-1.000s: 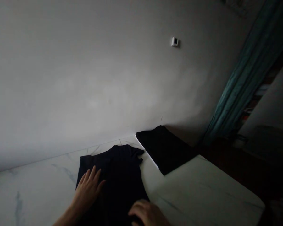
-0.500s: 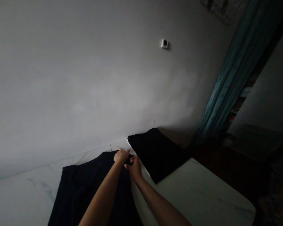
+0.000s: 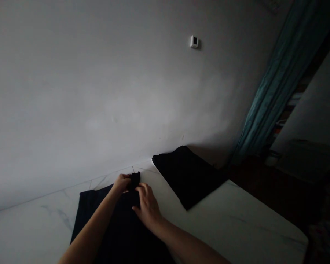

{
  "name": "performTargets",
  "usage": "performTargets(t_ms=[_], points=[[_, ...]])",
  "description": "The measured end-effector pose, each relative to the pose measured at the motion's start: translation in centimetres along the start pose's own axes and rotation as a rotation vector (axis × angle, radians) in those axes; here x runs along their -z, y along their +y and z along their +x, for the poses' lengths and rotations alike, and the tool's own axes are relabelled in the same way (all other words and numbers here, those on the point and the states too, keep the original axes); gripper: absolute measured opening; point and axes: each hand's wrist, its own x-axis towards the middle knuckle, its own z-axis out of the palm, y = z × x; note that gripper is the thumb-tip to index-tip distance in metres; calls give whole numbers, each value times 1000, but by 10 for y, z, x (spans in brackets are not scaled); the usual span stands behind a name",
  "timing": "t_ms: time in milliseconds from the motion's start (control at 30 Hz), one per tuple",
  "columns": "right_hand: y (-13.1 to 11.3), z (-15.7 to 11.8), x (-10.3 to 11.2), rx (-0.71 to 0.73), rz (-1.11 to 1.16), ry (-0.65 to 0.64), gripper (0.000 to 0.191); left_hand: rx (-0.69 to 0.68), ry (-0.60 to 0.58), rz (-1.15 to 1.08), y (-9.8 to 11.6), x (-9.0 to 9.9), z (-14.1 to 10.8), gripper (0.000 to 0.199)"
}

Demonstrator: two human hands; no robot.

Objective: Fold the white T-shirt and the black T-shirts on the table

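Note:
A dark navy cloth garment [image 3: 126, 227] lies spread on the white marbled table [image 3: 214, 227], running out of view at the bottom. My left hand [image 3: 122, 183] is closed on its top edge, where a small flap of the fabric stands up to the right of the fingers. Beside it, my right hand [image 3: 147, 205] rests on the garment's upper right part, thumb and fingers apart, fingertips at the base of the flap. To the right, a folded black cloth [image 3: 188, 176] lies near the wall, touched by neither hand.
Behind the table rises a pale wall [image 3: 112, 91] with a small white device [image 3: 194, 41] on it. A teal curtain [image 3: 266, 95] hangs at the right. The table's rounded corner is at the lower right, with dark floor beyond.
Both hands have shifted left along the garment's top edge. My right hand has opened from a pinch, and a flap of fabric now stands up between the hands.

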Motion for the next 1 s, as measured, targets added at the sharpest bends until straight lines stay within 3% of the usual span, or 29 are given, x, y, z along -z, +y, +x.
performTargets(t_ms=[100,233,400,600,733,867,1000], points=[[-8,-30,-2,-159,-164,-126,76,114,16,-54,-22,19,-11,38],[-18,-53,7,-201,-237,-234,54,163,44,-78,-38,30,-20,42],[-27,-70,33,-203,-261,-290,35,98,40,-33,-38,33,-21,24],[-29,-108,50,-242,-235,-329,35,2,95,110,-36,42,-25,32],[-35,-127,58,-190,-178,-396,44,-42,115,297,-42,48,-33,30],[-33,-142,52,-102,-194,-472,54,-140,214,462,-40,43,-41,30],[-12,-162,31,-50,-321,-394,45,-237,272,542,-24,28,-33,32]])
